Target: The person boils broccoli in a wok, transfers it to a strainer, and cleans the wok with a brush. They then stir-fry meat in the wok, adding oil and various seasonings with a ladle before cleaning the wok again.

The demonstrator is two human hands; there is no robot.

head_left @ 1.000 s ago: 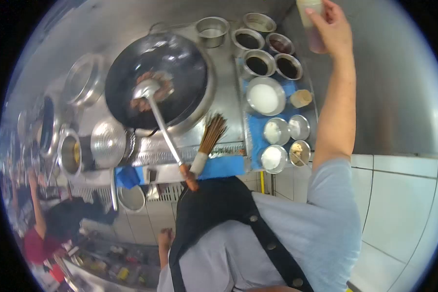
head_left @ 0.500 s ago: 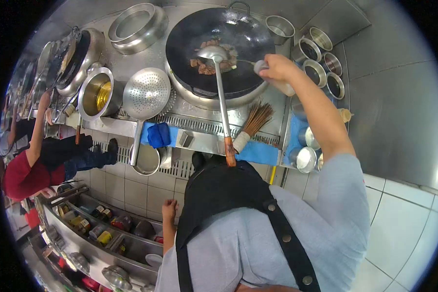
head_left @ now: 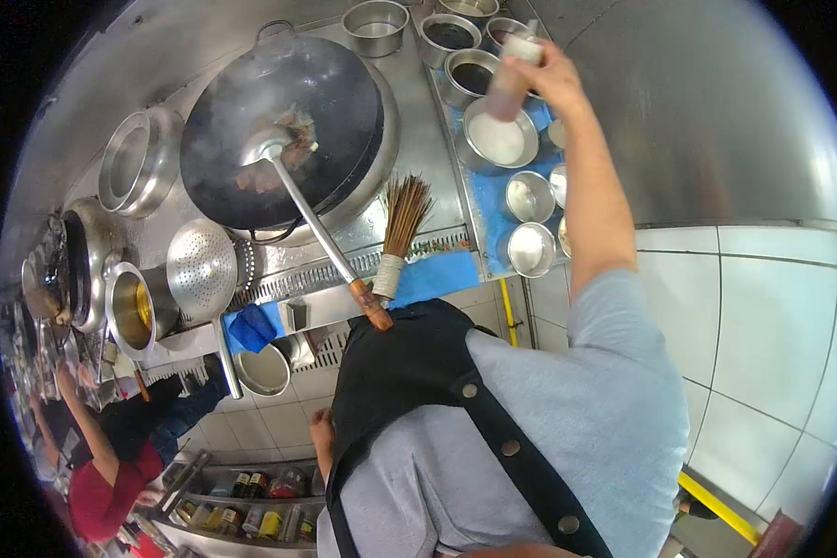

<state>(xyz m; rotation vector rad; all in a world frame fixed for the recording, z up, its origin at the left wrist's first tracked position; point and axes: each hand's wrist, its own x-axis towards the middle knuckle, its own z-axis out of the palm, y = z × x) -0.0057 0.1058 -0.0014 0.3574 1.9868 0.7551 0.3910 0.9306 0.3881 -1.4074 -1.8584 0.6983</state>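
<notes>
My right hand (head_left: 556, 82) is raised at the top right, shut on a translucent squeeze bottle (head_left: 509, 86) with brownish liquid. It holds the bottle over the steel seasoning bowls (head_left: 500, 139) on a blue cloth (head_left: 489, 219). To the left, a black wok (head_left: 339, 88) steams with pieces of meat (head_left: 293, 153) in it. A steel ladle (head_left: 268, 146) rests in the wok, its wooden handle end (head_left: 372, 314) reaching my black apron. My left hand (head_left: 322, 435) hangs low beside the apron, touching nothing; I cannot make out its fingers.
A bamboo brush (head_left: 402, 223) lies on the stove front. At the left are a perforated skimmer (head_left: 202, 265), a pot of oil (head_left: 135, 310) and an empty steel ring (head_left: 130, 158). Another person in a red top (head_left: 102, 498) stands lower left near a shelf of jars (head_left: 251, 516).
My right hand has carried the bottle from over the wok's edge to the right, above the seasoning bowls. The view has swung; the ladle still rests in the wok.
</notes>
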